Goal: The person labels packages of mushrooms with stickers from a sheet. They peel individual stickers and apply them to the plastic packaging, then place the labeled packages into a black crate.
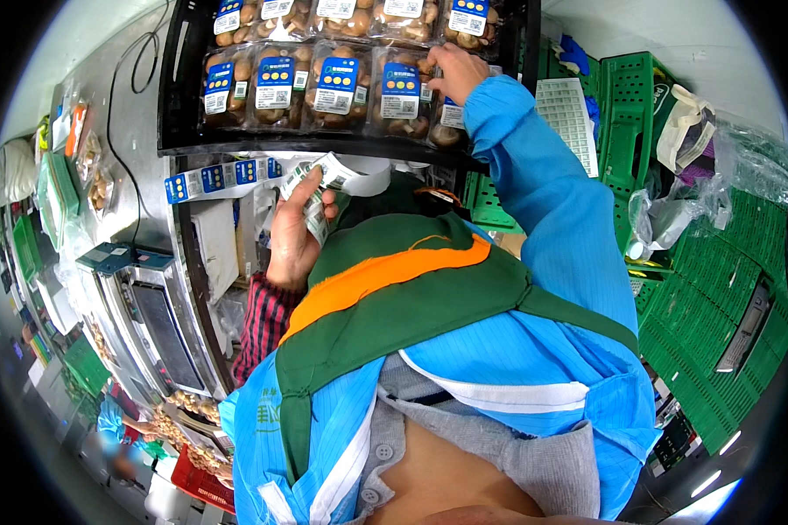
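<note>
My left hand (305, 214) grips a strip of small printed labels (318, 192), with pale backing paper curling to its right. My right hand (455, 74) is raised at the top of the view, fingers bent over a clear package of brown mushrooms (416, 83) with a blue-and-white label. Whatever its fingertips hold, if anything, is too small to make out. The package sits among several similar packs in a black crate (210, 142). A strip of blue labels (219, 178) hangs just below the crate, left of my left hand.
Green plastic crates (709, 332) and crumpled clear bags (661, 219) are on the right. A steel machine (158, 324) with a dark cable stands left. At lower left are loose mushrooms (197, 429), a red crate (201, 477) and another person in blue (114, 420).
</note>
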The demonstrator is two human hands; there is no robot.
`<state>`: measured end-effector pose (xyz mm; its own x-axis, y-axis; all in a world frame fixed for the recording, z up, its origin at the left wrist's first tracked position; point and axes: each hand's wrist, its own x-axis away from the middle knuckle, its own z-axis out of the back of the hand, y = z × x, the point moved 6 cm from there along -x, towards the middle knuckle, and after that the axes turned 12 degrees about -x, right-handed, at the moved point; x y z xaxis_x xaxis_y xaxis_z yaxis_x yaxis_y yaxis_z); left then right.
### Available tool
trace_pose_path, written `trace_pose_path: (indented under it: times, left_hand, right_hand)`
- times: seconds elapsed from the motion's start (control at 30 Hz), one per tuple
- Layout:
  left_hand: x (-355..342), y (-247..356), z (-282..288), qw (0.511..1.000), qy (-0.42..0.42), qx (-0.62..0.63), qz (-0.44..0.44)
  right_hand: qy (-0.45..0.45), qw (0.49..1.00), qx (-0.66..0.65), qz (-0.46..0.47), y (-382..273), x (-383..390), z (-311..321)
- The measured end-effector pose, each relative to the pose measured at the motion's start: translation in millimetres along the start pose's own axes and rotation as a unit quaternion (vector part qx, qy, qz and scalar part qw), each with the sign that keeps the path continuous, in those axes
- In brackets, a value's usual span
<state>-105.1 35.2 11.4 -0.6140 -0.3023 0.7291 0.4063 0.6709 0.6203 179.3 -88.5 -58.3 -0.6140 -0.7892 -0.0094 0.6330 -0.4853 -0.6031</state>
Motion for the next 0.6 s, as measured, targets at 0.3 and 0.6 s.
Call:
trace_pose_path:
  times: [0.3, 0.6]
  left_hand:
    - [-10.3, 1.7, -3.4, 0.999, -0.007, 0.031, -0.004]
    - [-3.4, -3.4, -18.9, 0.997, -0.054, -0.001, 0.046]
  right_hand:
    - [-0.237, 0.881, -0.399, 0.089, -158.2, 54.2, 10.8]
    - [-0.127, 0.920, -0.309, 0.208, -166.8, 81.0, 15.9]
